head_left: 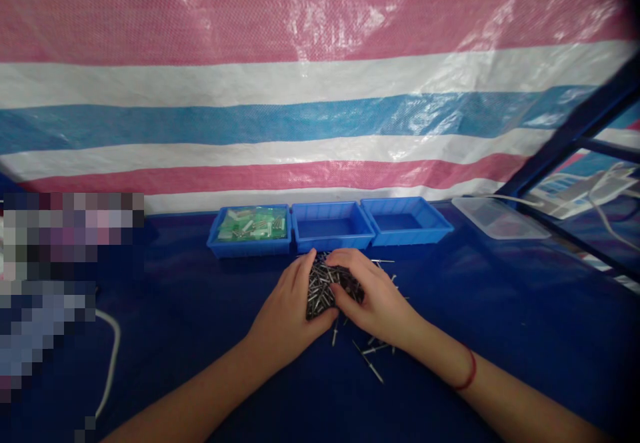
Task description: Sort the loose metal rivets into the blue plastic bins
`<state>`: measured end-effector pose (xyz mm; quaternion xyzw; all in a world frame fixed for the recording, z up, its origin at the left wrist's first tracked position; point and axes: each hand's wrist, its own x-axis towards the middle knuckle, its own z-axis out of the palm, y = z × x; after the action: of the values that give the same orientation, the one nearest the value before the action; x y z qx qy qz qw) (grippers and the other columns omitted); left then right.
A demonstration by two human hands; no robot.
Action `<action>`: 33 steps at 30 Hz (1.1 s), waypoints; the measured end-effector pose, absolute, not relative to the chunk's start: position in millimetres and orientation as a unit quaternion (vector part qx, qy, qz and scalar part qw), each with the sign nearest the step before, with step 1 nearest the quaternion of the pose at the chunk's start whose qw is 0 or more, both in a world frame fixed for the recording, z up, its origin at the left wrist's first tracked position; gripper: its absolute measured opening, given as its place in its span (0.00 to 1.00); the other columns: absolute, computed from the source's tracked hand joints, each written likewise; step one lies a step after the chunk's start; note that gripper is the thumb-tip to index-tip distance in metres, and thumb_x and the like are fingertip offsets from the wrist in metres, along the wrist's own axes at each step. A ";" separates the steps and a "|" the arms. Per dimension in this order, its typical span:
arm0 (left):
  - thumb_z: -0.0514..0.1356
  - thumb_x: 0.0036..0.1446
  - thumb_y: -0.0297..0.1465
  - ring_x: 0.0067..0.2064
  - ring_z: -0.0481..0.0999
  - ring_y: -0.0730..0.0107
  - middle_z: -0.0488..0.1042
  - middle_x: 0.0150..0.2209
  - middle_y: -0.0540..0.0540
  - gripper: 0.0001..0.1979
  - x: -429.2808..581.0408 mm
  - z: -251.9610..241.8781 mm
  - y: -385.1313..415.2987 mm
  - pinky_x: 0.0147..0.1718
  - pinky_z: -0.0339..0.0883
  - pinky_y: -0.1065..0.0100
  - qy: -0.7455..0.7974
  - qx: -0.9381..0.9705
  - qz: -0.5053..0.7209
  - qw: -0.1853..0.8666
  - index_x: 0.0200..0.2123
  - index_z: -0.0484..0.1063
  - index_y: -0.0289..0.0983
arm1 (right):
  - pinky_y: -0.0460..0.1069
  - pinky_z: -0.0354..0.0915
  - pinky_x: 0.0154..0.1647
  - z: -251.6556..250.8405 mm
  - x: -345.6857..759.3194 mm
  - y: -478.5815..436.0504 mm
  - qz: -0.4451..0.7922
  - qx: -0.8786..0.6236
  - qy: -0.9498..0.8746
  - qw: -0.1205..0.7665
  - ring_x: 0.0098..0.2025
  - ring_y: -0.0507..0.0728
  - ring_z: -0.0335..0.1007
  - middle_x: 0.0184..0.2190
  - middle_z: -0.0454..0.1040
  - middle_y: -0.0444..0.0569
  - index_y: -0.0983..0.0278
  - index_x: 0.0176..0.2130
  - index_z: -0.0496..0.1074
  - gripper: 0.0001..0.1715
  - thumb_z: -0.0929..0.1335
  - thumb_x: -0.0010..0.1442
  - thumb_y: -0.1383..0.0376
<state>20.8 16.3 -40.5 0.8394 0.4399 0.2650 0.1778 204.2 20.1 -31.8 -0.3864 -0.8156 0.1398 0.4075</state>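
A heap of blind rivets, silver with thin dark pins, sits on the blue table between my two hands. My left hand presses along the heap's left side, its fingers together and its thumb curved round the front. From the right, my right hand curls over the heap, with thumb and fingers bent round the rivets. The hands nearly meet at the front, and some of the heap is hidden under the right one. Loose rivets lie in front of and beside my right hand.
Behind the hands stand three blue bins in a row: a left bin with green-and-clear packets, a middle bin and a right bin. A clear plastic lid lies at right. A white cable runs at left.
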 end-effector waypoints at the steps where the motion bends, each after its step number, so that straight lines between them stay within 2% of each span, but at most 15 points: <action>1: 0.61 0.55 0.36 0.64 0.57 0.55 0.57 0.63 0.34 0.40 20.8 -39.8 16.1 0.61 0.57 0.53 0.439 0.840 0.265 0.175 0.65 0.44 0.33 | 0.55 0.64 0.56 -31.3 205.4 18.4 0.142 -0.382 -0.822 0.399 0.54 0.57 0.65 0.49 0.69 0.53 0.62 0.51 0.63 0.22 0.65 0.57 0.74; 4: 0.59 0.57 0.36 0.65 0.55 0.55 0.56 0.63 0.34 0.37 20.4 -36.4 14.5 0.62 0.55 0.52 0.425 0.855 0.250 0.162 0.64 0.47 0.34 | 0.56 0.63 0.58 -22.5 214.0 13.2 0.131 -0.376 -0.843 0.363 0.56 0.59 0.64 0.52 0.68 0.55 0.63 0.53 0.64 0.23 0.67 0.57 0.70; 7: 0.57 0.59 0.37 0.66 0.53 0.51 0.54 0.65 0.35 0.31 17.9 -31.5 11.5 0.63 0.48 0.44 0.411 0.875 0.219 0.132 0.63 0.53 0.36 | 0.57 0.65 0.55 -6.8 232.3 10.7 0.107 -0.393 -0.860 0.308 0.53 0.59 0.67 0.50 0.71 0.53 0.62 0.49 0.68 0.19 0.68 0.57 0.65; 9: 0.59 0.56 0.41 0.66 0.51 0.44 0.52 0.65 0.35 0.32 14.4 -27.0 9.7 0.61 0.45 0.37 0.407 0.886 0.195 0.105 0.62 0.56 0.38 | 0.56 0.68 0.51 2.8 248.2 11.3 0.101 -0.414 -0.862 0.274 0.49 0.59 0.70 0.47 0.72 0.53 0.63 0.47 0.70 0.16 0.68 0.58 0.62; 11: 0.61 0.53 0.47 0.65 0.51 0.39 0.52 0.65 0.35 0.37 9.2 -20.1 9.1 0.59 0.46 0.34 0.398 0.897 0.174 0.085 0.62 0.57 0.39 | 0.56 0.69 0.48 9.1 263.0 13.2 0.081 -0.435 -0.865 0.238 0.46 0.59 0.72 0.44 0.74 0.54 0.64 0.45 0.71 0.16 0.68 0.58 0.59; 14: 0.60 0.55 0.44 0.62 0.57 0.44 0.57 0.62 0.36 0.27 -0.6 -4.7 10.4 0.58 0.56 0.44 0.405 0.895 0.174 0.071 0.55 0.65 0.38 | 0.56 0.70 0.45 12.1 274.6 15.6 0.057 -0.448 -0.868 0.207 0.43 0.60 0.73 0.41 0.74 0.54 0.64 0.45 0.72 0.18 0.68 0.58 0.57; 17: 0.59 0.56 0.36 0.49 0.70 0.55 0.70 0.48 0.41 0.16 -8.5 9.6 12.0 0.49 0.66 0.53 0.428 0.887 0.150 0.086 0.47 0.69 0.37 | 0.55 0.70 0.45 9.7 269.1 14.0 0.066 -0.427 -0.875 0.218 0.44 0.60 0.72 0.43 0.74 0.53 0.64 0.49 0.71 0.21 0.69 0.57 0.58; 21: 0.58 0.58 0.32 0.42 0.72 0.62 0.72 0.40 0.47 0.07 -11.4 13.8 11.9 0.42 0.68 0.61 0.412 0.897 0.080 0.141 0.40 0.71 0.39 | 0.55 0.69 0.45 1.5 247.4 6.5 0.081 -0.384 -0.884 0.253 0.44 0.58 0.70 0.42 0.73 0.53 0.63 0.48 0.71 0.17 0.68 0.60 0.61; 24: 0.58 0.59 0.31 0.41 0.73 0.64 0.71 0.40 0.47 0.06 -11.1 11.3 12.6 0.39 0.67 0.65 0.414 0.894 0.070 0.156 0.40 0.71 0.39 | 0.56 0.68 0.45 -5.8 234.2 1.1 0.081 -0.373 -0.886 0.264 0.43 0.58 0.69 0.41 0.74 0.52 0.63 0.46 0.72 0.13 0.66 0.62 0.62; 27: 0.55 0.63 0.32 0.42 0.73 0.66 0.72 0.40 0.48 0.08 -11.2 9.3 15.8 0.41 0.67 0.66 0.408 0.895 0.087 0.159 0.43 0.71 0.40 | 0.55 0.68 0.42 -11.0 227.5 -1.8 0.099 -0.367 -0.882 0.278 0.42 0.58 0.69 0.39 0.74 0.52 0.64 0.44 0.72 0.11 0.65 0.62 0.65; 30: 0.51 0.65 0.33 0.43 0.72 0.66 0.72 0.42 0.47 0.11 -9.0 5.2 20.6 0.43 0.66 0.65 0.415 0.893 0.117 0.127 0.46 0.71 0.41 | 0.54 0.67 0.41 -13.8 224.7 -2.9 0.114 -0.364 -0.874 0.302 0.40 0.57 0.69 0.38 0.74 0.51 0.64 0.43 0.72 0.10 0.65 0.62 0.67; 33: 0.52 0.65 0.33 0.42 0.73 0.65 0.72 0.41 0.47 0.11 -3.3 -0.2 24.2 0.43 0.66 0.64 0.428 0.890 0.129 0.092 0.44 0.73 0.42 | 0.54 0.68 0.41 -15.2 223.4 -3.5 0.120 -0.361 -0.867 0.322 0.40 0.57 0.69 0.38 0.74 0.51 0.63 0.43 0.72 0.09 0.65 0.61 0.68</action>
<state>-3.3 24.2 -0.2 0.8899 0.4276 0.1291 0.0922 223.4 -3.5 -15.2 -0.3606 -0.8672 0.1203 0.3216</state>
